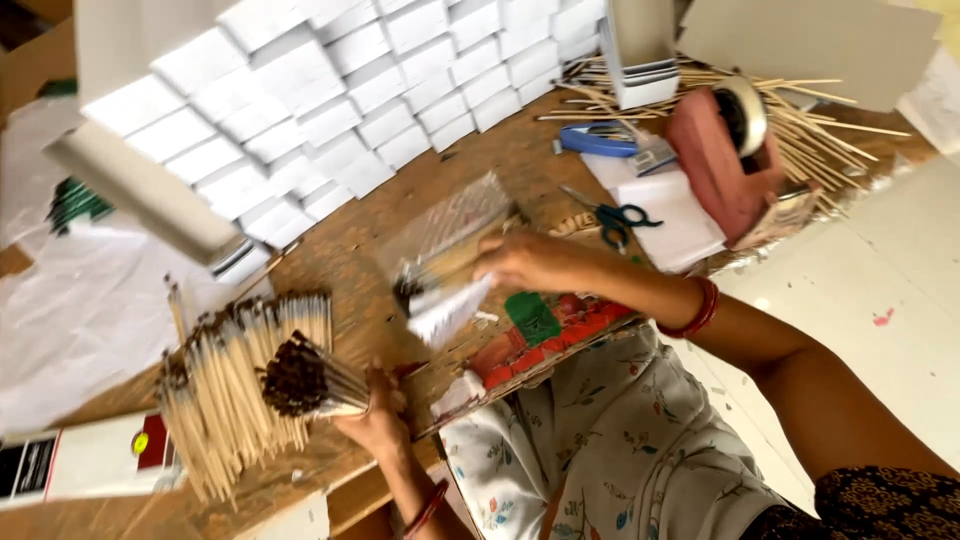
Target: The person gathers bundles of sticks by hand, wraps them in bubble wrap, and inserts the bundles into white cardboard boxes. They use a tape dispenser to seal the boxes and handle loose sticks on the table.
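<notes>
Head view, looking down over a patterned lap at a wooden desk (350,250): nearest, the left hand (375,415) is closed round one bundle of thin sticks (305,378), dark tips fanned toward the camera and the bare ends gathered in the fist, a hold that keeps the bunch even and together. Just beside it, to the left, lies one loose heap of the same sticks (225,385), too many to count, roughly aligned within reach of that hand. At the near left edge rests one long white carton (85,462) with a dark panel. A little farther on, the right hand (525,262) pinches the mouth of one clear plastic sleeve (445,245), lifted off the desk and tilted (motion blur hides whether anything is inside it); a white slip shows just below it. Under that forearm sits one flat red-and-green pack (545,335) at the desk's edge. Beyond lie one pair of blue-handled scissors (615,220) on white paper and one red tape dispenser (725,155), both near the right hand. Farthest back, white boxes (340,90) stand packed in tight rows, several dozen and more than I can count exactly, with a scatter of bare sticks (800,115) at the far right.
</notes>
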